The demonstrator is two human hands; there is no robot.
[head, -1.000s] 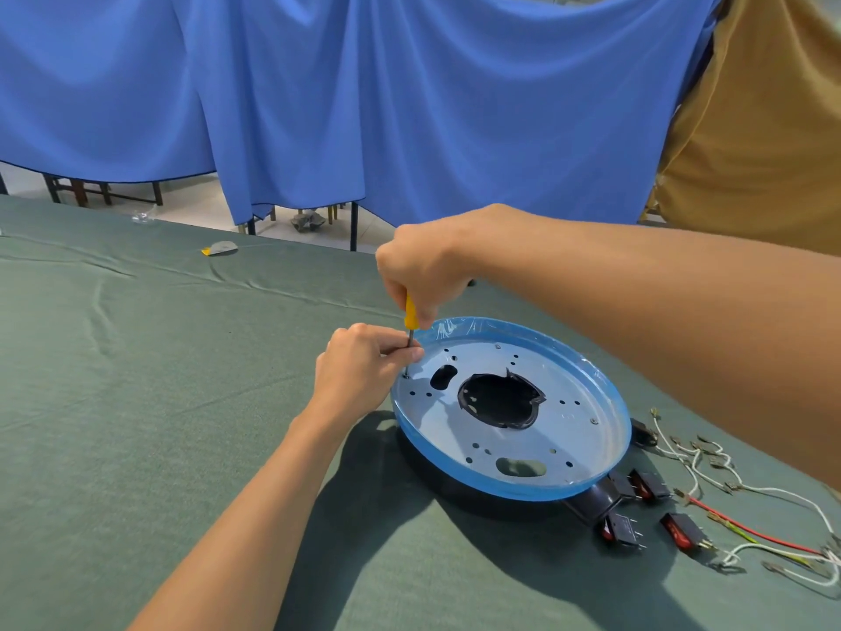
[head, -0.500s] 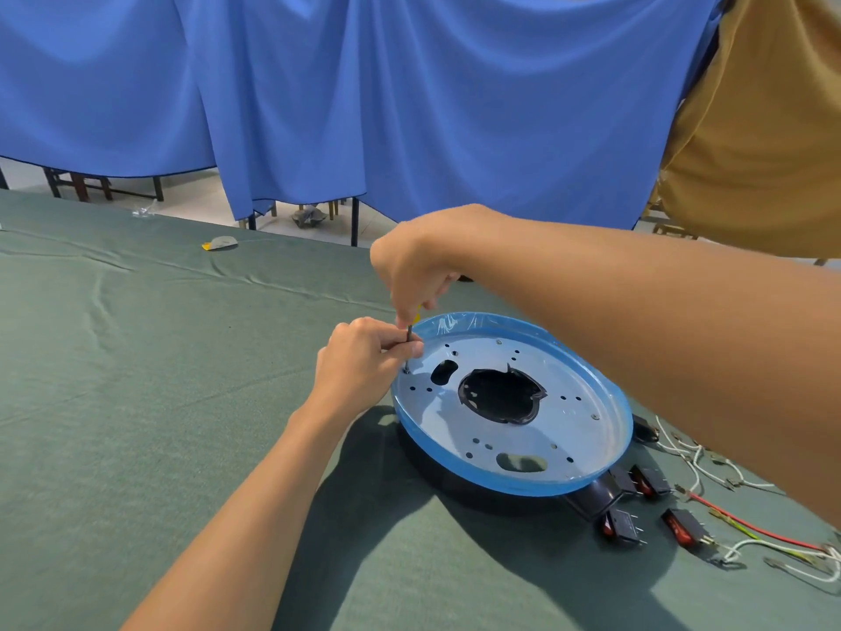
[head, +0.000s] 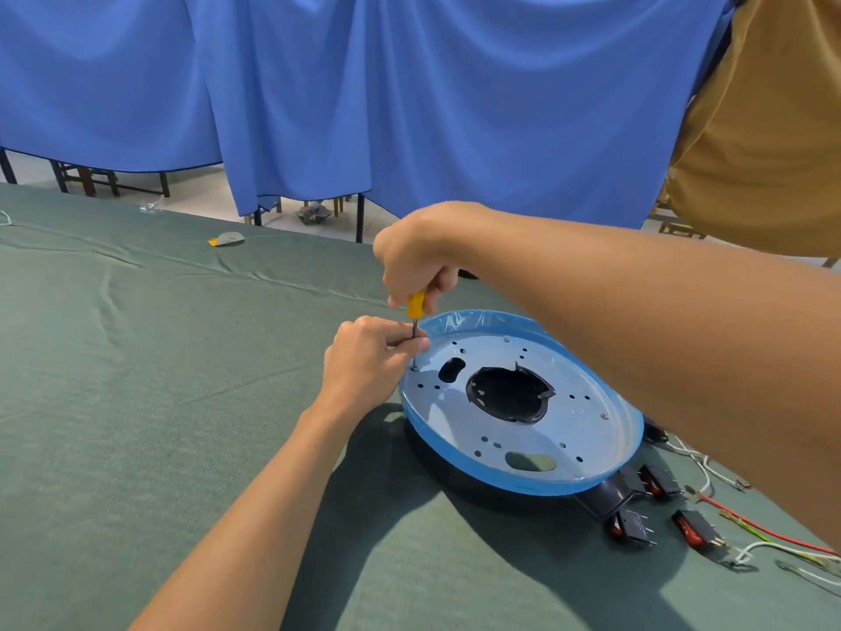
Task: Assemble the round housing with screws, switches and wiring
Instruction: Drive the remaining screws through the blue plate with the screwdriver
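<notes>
The round housing (head: 591, 462), a grey metal plate with a blue film-wrapped rim and a dark centre hole, lies on the green table cloth. My right hand (head: 416, 261) grips the yellow handle of a small screwdriver (head: 415, 307) held upright over the plate's left edge. Its tip meets a screw (head: 415, 368) in a hole there. My left hand (head: 368, 362) pinches the screwdriver's shaft just above the screw. Black rocker switches with red buttons (head: 691, 528) and loose red, white and green wires (head: 764, 539) lie to the housing's right.
Green cloth (head: 136, 403) covers the whole table. A small yellow-and-grey object (head: 226, 239) lies near the far edge. Blue curtains (head: 409, 107) hang behind, with chair legs below them. A tan cloth (head: 764, 129) hangs at the right.
My right hand turned on the screwdriver handle, so more of the yellow handle shows now than half a second ago. My left hand stayed pinched on the shaft. The housing has not moved.
</notes>
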